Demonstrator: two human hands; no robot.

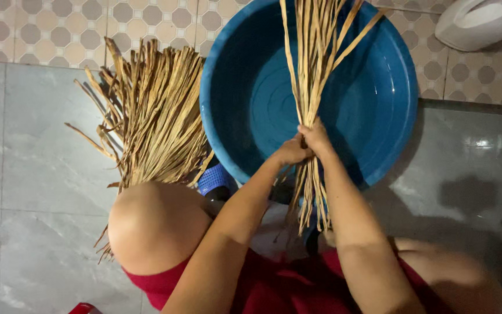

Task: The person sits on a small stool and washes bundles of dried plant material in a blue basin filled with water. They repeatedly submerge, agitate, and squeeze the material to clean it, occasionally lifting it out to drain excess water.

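Note:
Both my hands grip one bundle of long dry tan strips (312,70) over a big round blue basin (373,110). My left hand (291,152) and my right hand (316,138) close side by side around the bundle's middle. The strips fan out upward past the basin's far rim and hang down toward my lap. A larger heap of the same dry strips (152,122) lies on the floor left of the basin, partly behind my left knee (155,224).
Grey floor tiles (36,174) surround me, with patterned tiles (59,29) farther off. A white plastic object (477,20) sits at the top right corner. A small blue perforated thing (216,180) shows between my knee and the basin.

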